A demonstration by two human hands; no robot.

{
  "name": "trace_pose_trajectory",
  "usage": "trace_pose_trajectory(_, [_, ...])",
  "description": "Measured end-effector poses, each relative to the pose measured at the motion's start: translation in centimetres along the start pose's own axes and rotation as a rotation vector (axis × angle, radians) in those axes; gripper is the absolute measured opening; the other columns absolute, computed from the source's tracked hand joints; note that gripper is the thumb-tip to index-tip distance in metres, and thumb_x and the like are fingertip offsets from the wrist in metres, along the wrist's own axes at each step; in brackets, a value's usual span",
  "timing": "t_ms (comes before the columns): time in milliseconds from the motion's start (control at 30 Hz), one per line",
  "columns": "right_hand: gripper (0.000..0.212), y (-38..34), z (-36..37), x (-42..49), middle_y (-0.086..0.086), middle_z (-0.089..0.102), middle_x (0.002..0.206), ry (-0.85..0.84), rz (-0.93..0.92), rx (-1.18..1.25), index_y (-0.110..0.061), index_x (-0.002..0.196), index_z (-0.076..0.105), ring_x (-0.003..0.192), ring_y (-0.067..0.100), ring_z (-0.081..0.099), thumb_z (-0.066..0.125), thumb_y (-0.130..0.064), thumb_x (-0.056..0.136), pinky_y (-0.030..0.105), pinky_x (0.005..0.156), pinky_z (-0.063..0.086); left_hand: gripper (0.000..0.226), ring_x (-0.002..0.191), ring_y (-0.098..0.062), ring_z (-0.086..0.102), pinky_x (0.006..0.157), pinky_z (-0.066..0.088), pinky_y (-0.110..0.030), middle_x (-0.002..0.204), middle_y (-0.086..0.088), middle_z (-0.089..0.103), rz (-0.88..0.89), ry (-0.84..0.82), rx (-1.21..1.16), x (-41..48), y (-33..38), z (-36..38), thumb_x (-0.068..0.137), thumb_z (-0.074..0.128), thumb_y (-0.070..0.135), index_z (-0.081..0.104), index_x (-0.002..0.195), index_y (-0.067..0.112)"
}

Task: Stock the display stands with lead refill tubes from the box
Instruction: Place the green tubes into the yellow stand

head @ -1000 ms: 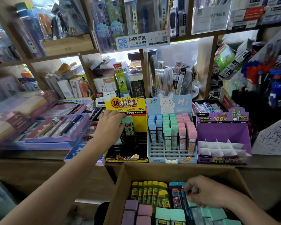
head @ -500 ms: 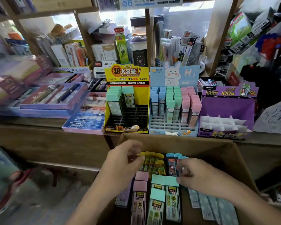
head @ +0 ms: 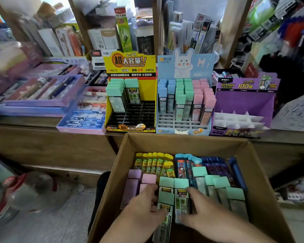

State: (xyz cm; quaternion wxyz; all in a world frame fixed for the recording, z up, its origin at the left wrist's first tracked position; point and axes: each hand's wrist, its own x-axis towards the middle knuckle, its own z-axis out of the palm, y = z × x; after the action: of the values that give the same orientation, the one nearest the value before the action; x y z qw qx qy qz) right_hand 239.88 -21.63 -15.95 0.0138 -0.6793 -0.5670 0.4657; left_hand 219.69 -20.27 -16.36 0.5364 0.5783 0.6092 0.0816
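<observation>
The open cardboard box [head: 182,143] sits below the counter, packed with yellow-capped [head: 153,162], blue-capped [head: 181,165], purple-capped [head: 134,180] and green-capped lead refill tubes [head: 218,186]. My left hand [head: 142,207] pinches one green-capped tube [head: 165,199] in the box. My right hand [head: 205,211] grips the green-capped tube [head: 182,200] beside it. On the counter stand a yellow display stand [head: 130,64] with a few green tubes at its back left, a blue rabbit stand [head: 186,65] about half filled, and a purple stand [head: 242,100] with bare white dividers.
Purple and blue pen gift boxes [head: 42,92] lie on the counter left of the stands. Crowded stationery shelves rise behind. A plastic bottle with a red cap [head: 19,193] lies on the floor at the lower left. A dark stool edge [head: 102,186] shows beside the box.
My left hand came back from the yellow stand into the box. Both hands moved toward me onto the green-capped tubes. The view tilted down.
</observation>
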Motion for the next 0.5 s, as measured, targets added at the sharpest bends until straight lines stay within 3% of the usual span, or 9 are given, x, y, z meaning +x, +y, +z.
trace_pose_trajectory(33, [0.066, -0.4, 0.1, 0.0, -0.031, 0.039, 0.143, -0.006, -0.001, 0.098, -0.046, 0.145, 0.026, 0.109, -0.019, 0.034, 0.064, -0.058, 0.093, 0.007, 0.091, 0.027, 0.049, 0.100, 0.008, 0.065, 0.092, 0.053, -0.013, 0.107, 0.024, 0.068, -0.007, -0.011, -0.006, 0.0, -0.1, 0.1, 0.086, 0.071, 0.032, 0.051, 0.128, 0.042])
trace_pose_trajectory(67, [0.070, -0.6, 0.4, 0.2, -0.041, 0.039, 0.118, -0.034, 0.006, 0.177, -0.044, 0.147, 0.024, 0.087, -0.023, 0.031, 0.067, -0.053, 0.093, 0.003, 0.072, 0.025, 0.050, 0.100, 0.009, 0.065, 0.091, 0.052, -0.012, 0.108, 0.024, 0.068, -0.014, -0.018, -0.009, 0.1, -0.2, 0.2, 0.085, 0.071, 0.032, 0.050, 0.130, 0.041])
trace_pose_trajectory(100, [0.076, -0.6, 0.7, 0.4, -0.043, 0.035, 0.103, -0.038, -0.002, 0.223, -0.040, 0.151, 0.022, 0.079, -0.023, 0.033, 0.070, -0.047, 0.093, 0.003, 0.065, 0.028, 0.050, 0.099, 0.010, 0.066, 0.091, 0.052, -0.011, 0.106, 0.025, 0.069, -0.018, -0.021, -0.018, 0.2, -0.3, 0.3, 0.084, 0.071, 0.033, 0.050, 0.128, 0.043])
trace_pose_trajectory(167, [0.087, 0.1, 1.3, 1.1, -0.033, 0.045, 0.108, -0.020, 0.004, 0.327, -0.033, 0.157, 0.020, 0.093, -0.015, 0.051, 0.076, -0.038, 0.090, 0.004, 0.075, 0.039, 0.047, 0.096, 0.012, 0.066, 0.092, 0.053, -0.015, 0.102, 0.027, 0.072, -0.020, -0.032, -0.038, 0.4, -0.5, 0.3, 0.081, 0.069, 0.033, 0.053, 0.123, 0.046])
trace_pose_trajectory(233, [0.085, 0.2, 1.4, 1.3, -0.014, 0.055, 0.124, -0.028, 0.053, 0.396, -0.028, 0.155, 0.028, 0.109, 0.000, 0.057, 0.080, -0.034, 0.087, 0.014, 0.090, 0.045, 0.047, 0.095, 0.012, 0.067, 0.090, 0.053, -0.015, 0.102, 0.031, 0.071, -0.017, -0.051, -0.053, 0.6, -0.7, 0.4, 0.079, 0.066, 0.033, 0.054, 0.122, 0.047])
trace_pose_trajectory(333, [0.046, 0.4, 1.7, 1.9, -0.013, 0.070, 0.106, -0.106, 0.104, 0.481, -0.029, 0.121, 0.060, 0.093, -0.003, 0.064, 0.085, -0.021, 0.083, 0.009, 0.069, 0.047, 0.046, 0.089, 0.012, 0.067, 0.081, 0.049, -0.012, 0.100, 0.034, 0.070, -0.014, -0.045, -0.077, 0.8, -0.9, 0.7, 0.075, 0.065, 0.033, 0.054, 0.118, 0.049])
trace_pose_trajectory(500, [0.043, 0.4, 2.8, 2.5, -0.002, 0.077, 0.101, -0.116, 0.209, 0.589, -0.023, 0.109, 0.063, 0.096, 0.013, 0.072, 0.087, -0.007, 0.078, 0.028, 0.084, 0.057, 0.043, 0.091, 0.012, 0.068, 0.088, 0.052, -0.015, 0.101, 0.034, 0.069, -0.028, -0.032, -0.085, 0.6, -1.2, 0.5, 0.075, 0.065, 0.034, 0.056, 0.110, 0.056])
